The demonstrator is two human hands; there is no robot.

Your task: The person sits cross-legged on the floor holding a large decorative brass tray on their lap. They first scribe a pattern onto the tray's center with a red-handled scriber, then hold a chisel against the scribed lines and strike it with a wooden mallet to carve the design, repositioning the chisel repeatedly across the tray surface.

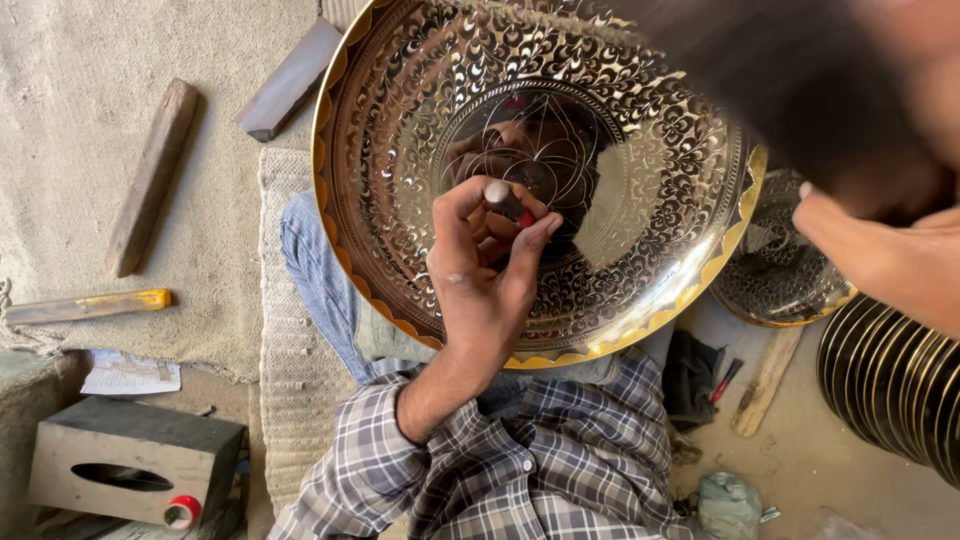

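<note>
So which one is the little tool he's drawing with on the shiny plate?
Find the big engraved brass plate on the lap. At its middle the left hand pinches a short tool. It is the only stick with a red band and a rounded grey top.

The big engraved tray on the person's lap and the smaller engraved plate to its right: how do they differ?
The big engraved tray fills most of the view and rests on the lap; the smaller engraved plate lies lower, on the floor, partly hidden behind it. The left hand presses a red-handled tool onto the tray; nothing touches the plate. Both show dark floral engraving and scalloped gold rims.
</note>
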